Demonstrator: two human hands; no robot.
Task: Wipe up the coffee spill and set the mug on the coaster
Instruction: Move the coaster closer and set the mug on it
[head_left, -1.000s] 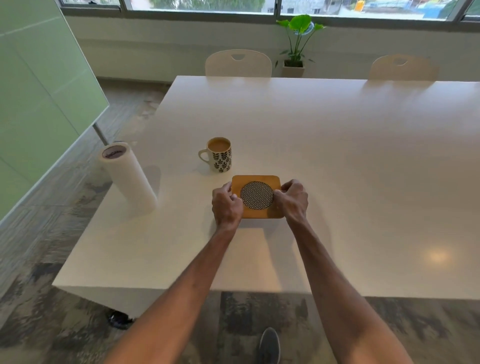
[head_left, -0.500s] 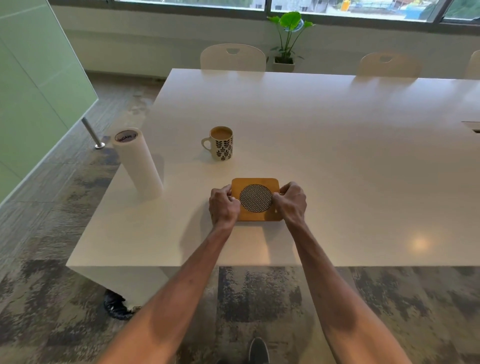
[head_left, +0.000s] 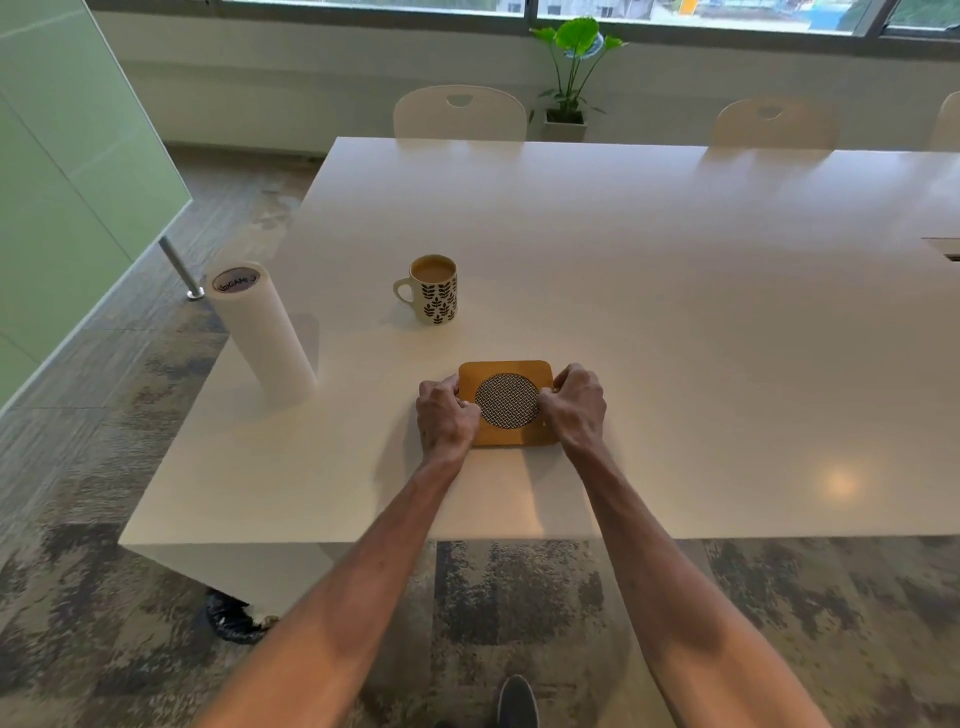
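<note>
A square wooden coaster (head_left: 506, 371) with a round woven inset lies flat on the white table (head_left: 675, 322) near its front edge. My left hand (head_left: 445, 418) grips its left side and my right hand (head_left: 575, 408) grips its right side, fingers curled over the edges. A white mug (head_left: 434, 296) with a black leaf pattern stands upright beyond the coaster to the left, full of milky coffee, handle pointing left. An upright paper towel roll (head_left: 262, 332) stands near the table's left edge. No spill is visible on the tabletop.
Pale chairs (head_left: 460, 111) line the table's far side, and a potted plant (head_left: 569, 73) stands by the window. A green glass partition (head_left: 62, 171) runs along the left. The front table edge is just below my wrists, with carpet beneath.
Both hands stay on the coaster in the same spot. The camera has pulled back and tilted, so more floor and table show.
</note>
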